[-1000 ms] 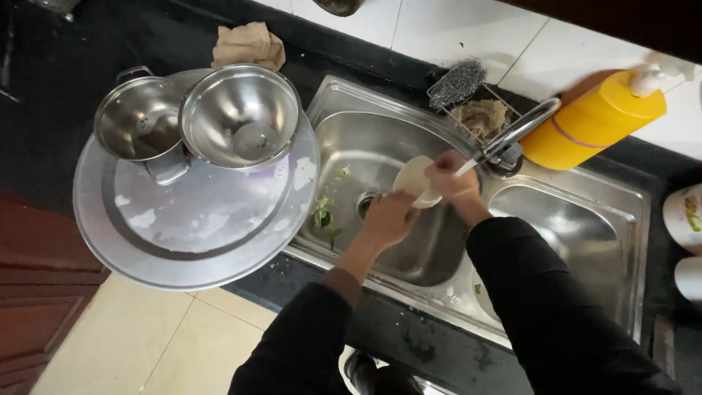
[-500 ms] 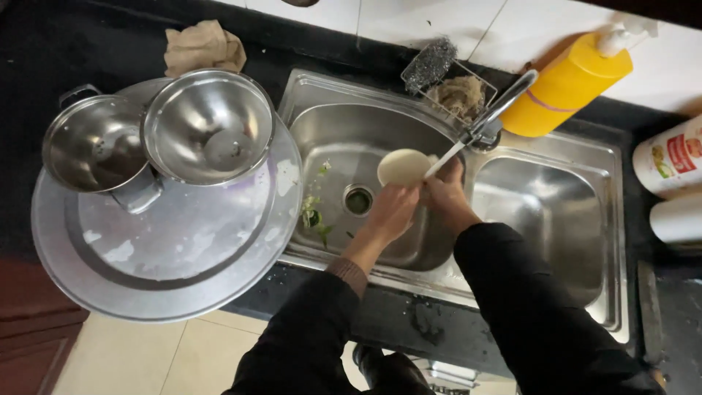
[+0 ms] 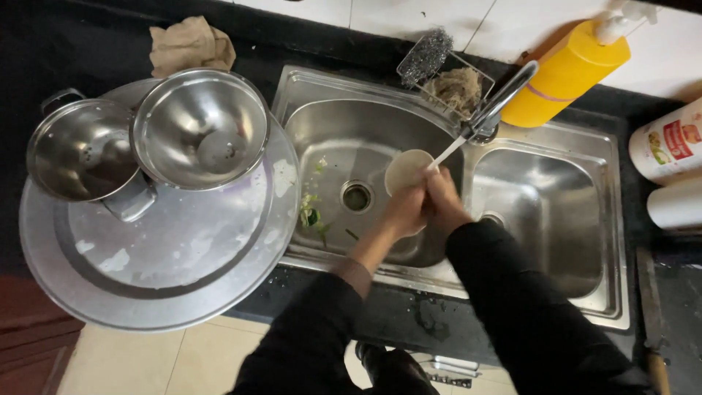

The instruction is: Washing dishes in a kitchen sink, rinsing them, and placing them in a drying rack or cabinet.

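Over the left basin of a steel double sink (image 3: 333, 95), my left hand (image 3: 404, 211) grips a small cream-coloured cup (image 3: 406, 167) tipped on its side, its mouth facing up toward me. My right hand (image 3: 444, 201) presses against the cup from the right, fingers curled on it. A thin stream of water runs from the faucet (image 3: 501, 99) down onto the cup. Green vegetable scraps (image 3: 313, 208) lie on the basin floor beside the drain (image 3: 357, 196).
A large round steel tray (image 3: 175, 278) on the left counter carries a steel pot (image 3: 84, 157) and a steel bowl (image 3: 201, 128). A crumpled cloth (image 3: 191, 45) lies behind them. Scrubbers (image 3: 439, 69), a yellow pump bottle (image 3: 567, 69) and a white bottle (image 3: 669, 143) stand at the back and right.
My view has shifted so the sink sits more to the left and centre. Both hands stay on the cup under the running water, turning it slightly.
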